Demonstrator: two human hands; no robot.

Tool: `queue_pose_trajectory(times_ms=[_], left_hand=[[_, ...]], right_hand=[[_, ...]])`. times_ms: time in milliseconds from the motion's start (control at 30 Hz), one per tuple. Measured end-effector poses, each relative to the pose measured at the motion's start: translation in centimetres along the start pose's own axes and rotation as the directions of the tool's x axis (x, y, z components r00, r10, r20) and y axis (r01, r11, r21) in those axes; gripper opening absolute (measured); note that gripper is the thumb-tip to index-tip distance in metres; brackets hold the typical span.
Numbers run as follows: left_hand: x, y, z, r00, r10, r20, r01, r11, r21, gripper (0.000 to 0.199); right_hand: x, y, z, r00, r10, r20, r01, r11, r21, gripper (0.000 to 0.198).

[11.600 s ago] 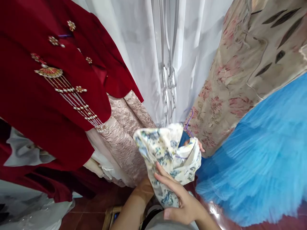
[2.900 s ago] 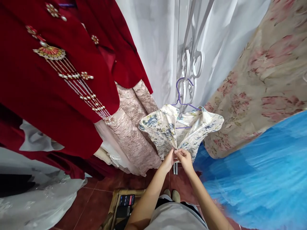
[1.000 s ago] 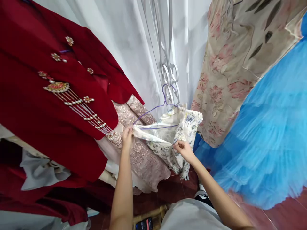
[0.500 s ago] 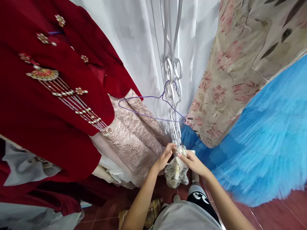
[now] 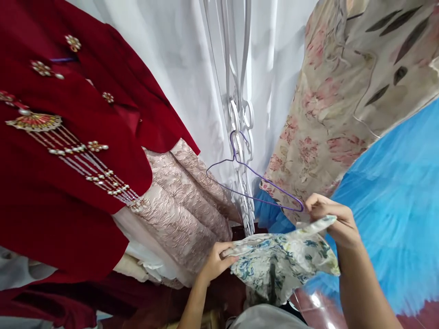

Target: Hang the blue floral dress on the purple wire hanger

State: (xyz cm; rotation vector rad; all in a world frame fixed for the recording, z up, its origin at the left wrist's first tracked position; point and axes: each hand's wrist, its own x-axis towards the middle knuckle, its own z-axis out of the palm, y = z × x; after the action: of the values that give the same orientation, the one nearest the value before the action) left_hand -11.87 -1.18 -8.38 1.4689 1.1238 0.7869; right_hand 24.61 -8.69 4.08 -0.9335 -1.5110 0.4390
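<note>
A white garment with a blue and green floral print is stretched between my two hands, low in front of my body. My left hand pinches its left top edge between thumb and fingers. On the other side, my right hand has its fingers closed on the garment's upper right corner, where a pale strip of cloth sticks out. A thin purple wire hanger hangs just above the garment. Its right end comes close to my right fingers; whether they touch it I cannot tell.
The hanger hooks on a white ringed stand before a white curtain. Left hang a red jacket with beaded ornaments and a pink brocade skirt. Right are a floral dress and blue tulle. Red tiles lie below.
My hands have moved apart, my right hand up and to the right. The bunched garment is now spread wide between them. The hanger is tilted, its right end lower.
</note>
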Motion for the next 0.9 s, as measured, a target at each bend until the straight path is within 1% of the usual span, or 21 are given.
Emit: queue_pose_trajectory(times_ms=[67,100,167,200,233,300,367,433,500,567,633,700,767,833,900], left_hand=[[0.1,1.7,-1.4,0.993,0.109,0.040,-0.113,0.989,0.100,0.022],[0.2,2.5,-2.0,0.986,0.158,0.057,-0.164,0.977,0.136,0.023],[0.3,3.9,-3.0,0.974,0.218,0.066,-0.226,0.959,0.171,0.026],[0.4,4.3,-3.3,0.969,0.237,0.069,-0.246,0.950,0.190,0.028],[0.5,4.7,-3.5,0.965,0.252,0.076,-0.263,0.941,0.215,0.029],[0.8,4.9,-3.8,0.957,0.276,0.092,-0.291,0.916,0.275,0.031],[1.3,4.6,-4.2,0.950,0.296,0.094,-0.310,0.887,0.343,0.030],[2.2,4.0,-5.1,0.948,0.313,0.066,-0.310,0.852,0.422,0.025],[3.3,3.4,-6.9,0.941,0.339,0.013,-0.295,0.799,0.524,0.017],[4.7,3.3,-9.4,0.931,0.364,-0.019,-0.271,0.727,0.631,0.009],[6.3,4.0,-12.1,0.928,0.371,-0.010,-0.253,0.652,0.715,0.011],[8.3,5.5,-14.5,0.926,0.378,0.006,-0.250,0.598,0.762,0.015],[10.7,7.5,-16.1,0.909,0.417,0.008,-0.266,0.565,0.781,0.016],[13.2,9.9,-16.9,0.880,0.475,0.015,-0.301,0.532,0.792,0.018],[15.4,12.4,-16.9,0.847,0.532,0.010,-0.325,0.503,0.801,0.023]], right_hand=[[1.2,-0.4,0.1,0.998,-0.060,0.026,0.059,0.998,0.019,0.042],[2.0,-0.2,0.1,0.997,-0.075,0.026,0.075,0.997,0.009,0.041],[4.2,1.0,0.2,0.997,-0.068,0.028,0.069,0.998,-0.015,0.036],[5.5,2.0,0.3,0.998,-0.046,0.044,0.046,0.999,-0.008,0.033],[7.0,3.0,0.6,0.997,-0.009,0.071,0.008,1.000,0.016,0.031],[9.8,5.2,1.7,0.984,0.099,0.147,-0.114,0.988,0.100,0.025],[12.2,6.9,3.3,0.947,0.237,0.217,-0.278,0.942,0.187,0.019],[13.6,7.7,4.8,0.893,0.370,0.255,-0.431,0.867,0.249,0.016],[14.1,7.7,5.8,0.837,0.473,0.277,-0.541,0.792,0.284,0.016],[13.9,7.2,6.1,0.795,0.541,0.274,-0.604,0.743,0.288,0.016],[13.4,6.8,5.8,0.761,0.592,0.267,-0.648,0.711,0.272,0.017],[12.9,6.5,5.5,0.719,0.636,0.279,-0.694,0.680,0.237,0.020],[12.4,6.3,5.4,0.688,0.661,0.299,-0.723,0.658,0.209,0.022],[12.1,6.1,5.6,0.685,0.664,0.300,-0.727,0.654,0.209,0.021],[11.9,5.9,5.8,0.686,0.669,0.287,-0.727,0.648,0.227,0.022]])
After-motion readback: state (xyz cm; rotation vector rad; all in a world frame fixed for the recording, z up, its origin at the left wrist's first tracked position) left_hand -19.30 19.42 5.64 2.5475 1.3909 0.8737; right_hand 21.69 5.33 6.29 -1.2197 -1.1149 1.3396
